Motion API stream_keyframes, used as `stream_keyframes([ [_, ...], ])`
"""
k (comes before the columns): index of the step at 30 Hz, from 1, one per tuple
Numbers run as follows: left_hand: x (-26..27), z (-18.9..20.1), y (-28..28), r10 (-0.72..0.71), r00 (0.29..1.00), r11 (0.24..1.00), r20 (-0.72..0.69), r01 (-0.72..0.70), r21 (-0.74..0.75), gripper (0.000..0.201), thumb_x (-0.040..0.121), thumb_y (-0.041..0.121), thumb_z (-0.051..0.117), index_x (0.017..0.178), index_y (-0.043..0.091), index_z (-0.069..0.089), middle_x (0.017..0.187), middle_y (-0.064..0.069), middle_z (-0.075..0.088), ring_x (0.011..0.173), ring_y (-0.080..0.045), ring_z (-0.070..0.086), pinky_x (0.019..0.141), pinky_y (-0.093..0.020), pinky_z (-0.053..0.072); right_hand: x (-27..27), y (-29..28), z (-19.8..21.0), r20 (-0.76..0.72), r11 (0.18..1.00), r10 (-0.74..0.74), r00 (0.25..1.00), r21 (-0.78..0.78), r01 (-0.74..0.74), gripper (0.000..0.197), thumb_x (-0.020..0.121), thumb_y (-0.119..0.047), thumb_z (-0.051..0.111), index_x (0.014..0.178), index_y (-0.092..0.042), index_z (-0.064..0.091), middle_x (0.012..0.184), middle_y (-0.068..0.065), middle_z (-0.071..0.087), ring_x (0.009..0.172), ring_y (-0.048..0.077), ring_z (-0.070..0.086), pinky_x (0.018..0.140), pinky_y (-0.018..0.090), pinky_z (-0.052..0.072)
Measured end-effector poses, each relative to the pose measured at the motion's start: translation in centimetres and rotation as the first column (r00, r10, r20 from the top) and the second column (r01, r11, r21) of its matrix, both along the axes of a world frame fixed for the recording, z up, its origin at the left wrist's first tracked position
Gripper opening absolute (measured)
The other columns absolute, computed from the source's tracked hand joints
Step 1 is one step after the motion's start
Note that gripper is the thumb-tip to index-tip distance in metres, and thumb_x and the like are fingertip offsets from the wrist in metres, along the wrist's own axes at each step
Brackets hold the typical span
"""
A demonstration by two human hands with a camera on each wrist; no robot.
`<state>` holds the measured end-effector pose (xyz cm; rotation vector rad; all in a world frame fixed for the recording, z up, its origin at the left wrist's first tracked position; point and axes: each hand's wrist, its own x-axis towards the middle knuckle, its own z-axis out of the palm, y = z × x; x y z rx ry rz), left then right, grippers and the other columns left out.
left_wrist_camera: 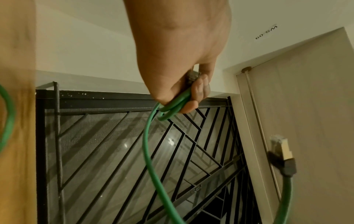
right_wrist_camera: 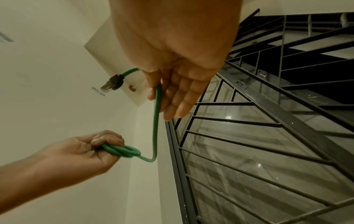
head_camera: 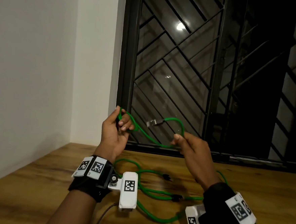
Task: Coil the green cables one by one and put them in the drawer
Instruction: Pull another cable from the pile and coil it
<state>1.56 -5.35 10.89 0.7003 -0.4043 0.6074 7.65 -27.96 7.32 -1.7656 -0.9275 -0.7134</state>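
Both hands are raised above the wooden table [head_camera: 34,177] in front of the window. My left hand [head_camera: 121,125] grips a small coil of a green cable [head_camera: 142,131], with the loops bunched in its curled fingers [left_wrist_camera: 193,104]. From the coil [right_wrist_camera: 122,151] the cable sags across to my right hand [head_camera: 176,140], which pinches it between thumb and fingers [right_wrist_camera: 172,97] a short way from its free end. Beyond the right hand's pinch the cable arches up, and its metal plug [head_camera: 153,122] [left_wrist_camera: 283,151] [right_wrist_camera: 113,83] hangs in the air. No drawer is in view.
More green cables [head_camera: 155,193] with dark plugs lie tangled on the table under my wrists. A black barred window [head_camera: 190,71] stands right behind the hands, with a white wall [head_camera: 41,69] to the left. A thin brown lead [head_camera: 105,213] trails near the left forearm.
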Motion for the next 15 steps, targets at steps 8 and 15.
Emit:
stream_keyframes([
  [8,0.8,-0.5,-1.0,0.065,0.990,0.992,-0.128,-0.051,0.113,0.022,0.104,0.020,0.040,0.088,0.014,0.051,0.055,0.004,0.041,0.045,-0.008,0.037,0.053,-0.022,0.042,-1.4,0.0,1.0,-0.118,0.926,0.293,0.949,0.281,-0.251,0.035,0.100,-0.030,0.057,0.071,-0.014,0.066,0.071,0.015,0.064,0.065,0.026,0.065,0.052,0.035,0.056],
  [15,0.9,-0.7,-2.1,0.236,0.946,0.940,-0.223,-0.163,0.301,0.026,0.103,0.019,0.047,0.082,0.011,0.060,0.060,0.003,0.063,0.053,-0.008,0.060,0.062,-0.025,0.050,-2.8,0.6,1.0,-0.237,0.884,0.465,0.853,0.182,-0.431,0.036,0.098,-0.028,0.057,0.072,-0.004,0.062,0.060,0.005,0.064,0.050,0.020,0.064,0.046,0.028,0.053],
])
